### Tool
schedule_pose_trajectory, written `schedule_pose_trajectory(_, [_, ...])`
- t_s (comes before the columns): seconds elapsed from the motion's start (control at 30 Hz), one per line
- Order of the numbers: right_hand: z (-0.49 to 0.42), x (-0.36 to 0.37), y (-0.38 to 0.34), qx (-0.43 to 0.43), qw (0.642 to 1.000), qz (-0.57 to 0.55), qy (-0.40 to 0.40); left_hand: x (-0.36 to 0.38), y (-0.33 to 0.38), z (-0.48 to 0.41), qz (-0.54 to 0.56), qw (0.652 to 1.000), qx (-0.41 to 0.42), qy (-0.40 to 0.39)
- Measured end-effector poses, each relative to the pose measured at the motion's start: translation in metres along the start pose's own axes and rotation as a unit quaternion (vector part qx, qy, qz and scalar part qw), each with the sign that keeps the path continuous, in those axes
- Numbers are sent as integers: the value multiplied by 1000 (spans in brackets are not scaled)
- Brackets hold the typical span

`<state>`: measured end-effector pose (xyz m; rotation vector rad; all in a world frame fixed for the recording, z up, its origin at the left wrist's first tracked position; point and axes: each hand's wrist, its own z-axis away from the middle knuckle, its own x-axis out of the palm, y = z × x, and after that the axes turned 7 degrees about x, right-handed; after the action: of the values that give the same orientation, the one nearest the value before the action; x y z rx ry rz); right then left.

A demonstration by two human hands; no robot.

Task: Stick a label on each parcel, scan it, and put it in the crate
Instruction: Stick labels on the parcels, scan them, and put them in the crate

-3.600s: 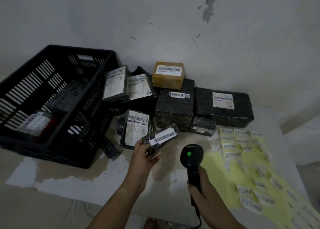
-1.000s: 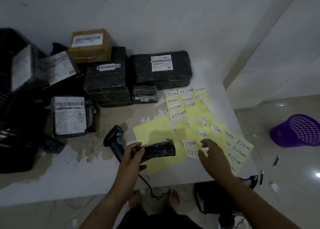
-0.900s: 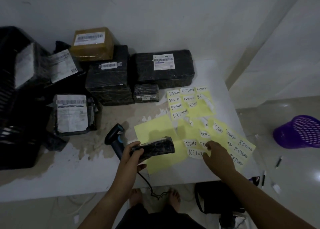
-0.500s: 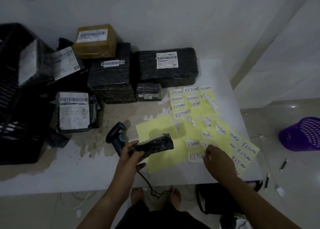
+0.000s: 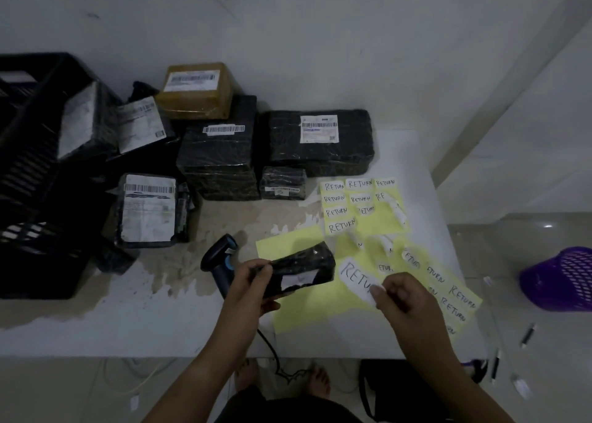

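The left hand [image 5: 253, 286] holds a small black parcel [image 5: 301, 269] above the bench [image 5: 128, 320], fingers [image 5: 260, 270] curled round its left end. Just right of it, the right hand [image 5: 405, 297] pinches a peeled RETURN label [image 5: 355, 278] — its free end is close beside the parcel, not plainly touching. The scanner [image 5: 221, 262] lies behind the left hand. Farther back are yellow label sheets [image 5: 365, 222], stacked parcels [image 5: 221, 160] against the wall and — far left — the crate [image 5: 28, 166].
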<state>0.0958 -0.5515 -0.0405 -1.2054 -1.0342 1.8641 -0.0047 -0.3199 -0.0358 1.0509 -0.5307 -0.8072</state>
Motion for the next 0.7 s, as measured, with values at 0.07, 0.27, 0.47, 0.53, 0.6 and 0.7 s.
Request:
schedule_pose_trajectory(0.07, [2, 0, -21, 13, 998, -62, -6, 3, 5, 3, 16, 1000, -6, -2])
schedule_pose_trajectory(0.27, [3, 10, -55, -16, 994, -104, -3, 8, 18, 7, 41, 999, -18, 7])
schedule_pose_trajectory(0.47, [1, 15, -68, -12, 990, -130, 54, 2, 20, 2, 101, 994, -39, 32])
schedule_pose_trajectory(0.53, [3, 18, -71, -21, 992, -122, 20, 1, 20, 2, 121, 991, -52, 32])
schedule_pose_trajectory(0.6, [5, 22, -73, -28, 993, -116, -7, 0, 19, 4, 125, 990, -61, 20])
schedule_pose_trajectory(0.7, [4, 25, -74, -35, 993, -108, -38, 0, 20, 7, 46, 998, -50, 6])
